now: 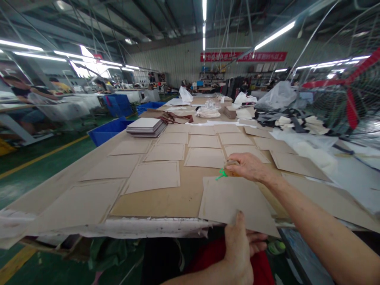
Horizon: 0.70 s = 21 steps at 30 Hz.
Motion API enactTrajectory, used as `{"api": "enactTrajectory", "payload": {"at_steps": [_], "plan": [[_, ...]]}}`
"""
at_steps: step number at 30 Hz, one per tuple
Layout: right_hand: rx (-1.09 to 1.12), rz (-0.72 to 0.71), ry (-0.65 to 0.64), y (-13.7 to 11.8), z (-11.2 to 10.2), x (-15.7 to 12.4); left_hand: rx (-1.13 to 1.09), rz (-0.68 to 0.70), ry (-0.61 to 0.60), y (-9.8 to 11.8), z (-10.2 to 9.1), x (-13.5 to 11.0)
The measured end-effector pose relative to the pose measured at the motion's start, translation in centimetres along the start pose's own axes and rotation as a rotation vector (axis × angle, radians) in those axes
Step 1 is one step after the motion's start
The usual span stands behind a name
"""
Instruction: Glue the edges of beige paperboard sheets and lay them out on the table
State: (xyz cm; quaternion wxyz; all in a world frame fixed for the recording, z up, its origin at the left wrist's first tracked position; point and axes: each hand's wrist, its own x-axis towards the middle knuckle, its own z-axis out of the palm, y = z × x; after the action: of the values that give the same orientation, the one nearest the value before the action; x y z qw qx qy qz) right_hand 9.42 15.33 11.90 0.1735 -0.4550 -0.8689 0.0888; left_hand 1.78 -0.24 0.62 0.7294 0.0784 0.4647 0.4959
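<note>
My left hand (239,249) grips the near edge of a grey-brown cardboard sheet (234,198), thumb on top and fingers underneath. The sheet's near edge juts past the table edge. Over its far edge, my right hand (249,166) is closed around a small amber-brown object (232,168) with a green strip or tip (221,173) at its left end. My fingers cover most of that object, so its kind is unclear. Several similar sheets (152,174) lie in rows around my hands, with faint darker strips along some edges.
A stack of boards (147,127) stands at the table's left side, beside a blue bin (108,130). Plastic bags (209,109) and dark and cream fabric strips (293,120) lie farther back. A large fan (347,83) stands at right. People sit at workstations far left.
</note>
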Motion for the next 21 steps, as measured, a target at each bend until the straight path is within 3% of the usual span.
{"api": "enactTrajectory", "payload": {"at_steps": [6,13,21], "plan": [[-0.081,0.035,-0.071,0.7,-1.2,-0.3,0.022,0.001,0.015,0.2,0.0,-0.1],[-0.180,0.151,-0.146,4.8,-4.1,-2.9,0.025,0.017,-0.016,0.0,-0.3,0.1],[-0.225,0.288,-0.102,6.0,-5.5,-6.4,0.055,0.027,-0.032,0.3,-0.2,0.1]]}}
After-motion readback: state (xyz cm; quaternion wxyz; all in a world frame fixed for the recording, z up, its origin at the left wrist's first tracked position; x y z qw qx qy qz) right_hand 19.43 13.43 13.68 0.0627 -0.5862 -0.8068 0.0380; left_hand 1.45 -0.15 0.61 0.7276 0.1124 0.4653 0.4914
